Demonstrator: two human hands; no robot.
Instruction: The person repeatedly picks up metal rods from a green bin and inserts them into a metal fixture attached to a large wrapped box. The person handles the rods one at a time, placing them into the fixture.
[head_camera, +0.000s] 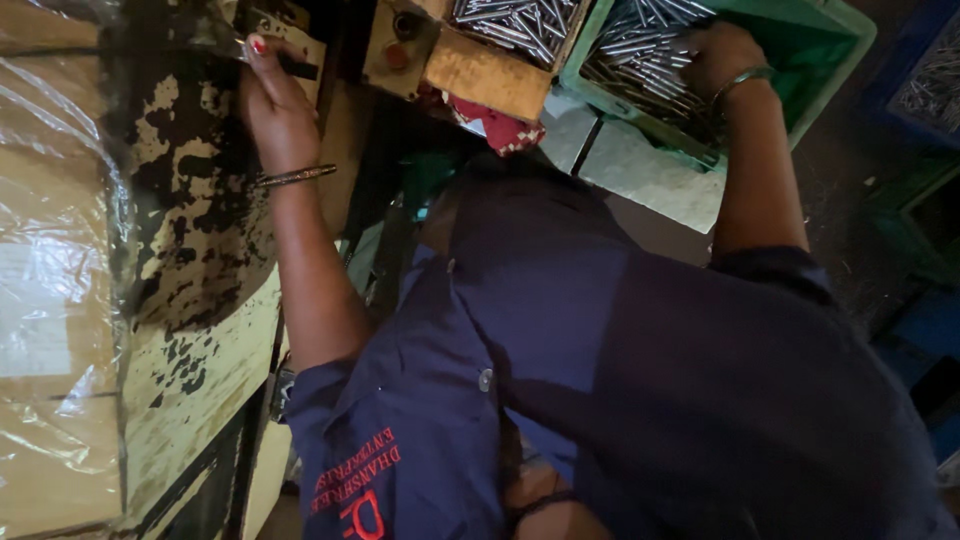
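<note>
My left hand (272, 98), with a thin bangle at the wrist, reaches up to a worn cream-painted machine (205, 300) and is closed around a short black handle (300, 68) on it. My right hand (722, 55), also with a bangle, is down in a green plastic crate (835, 45) full of thin shiny metal rods (640, 55). Its fingers are curled into the pile and partly hidden among the rods. My dark blue shirt (650, 380) fills the lower middle of the view.
A wooden tray (480, 75) with more metal rods sits between the hands, above a red checked cloth (497, 128). Clear plastic sheeting (50, 300) covers the left side. A blue crate (925, 70) with rods stands at the far right. A red button (397, 55) is on the machine.
</note>
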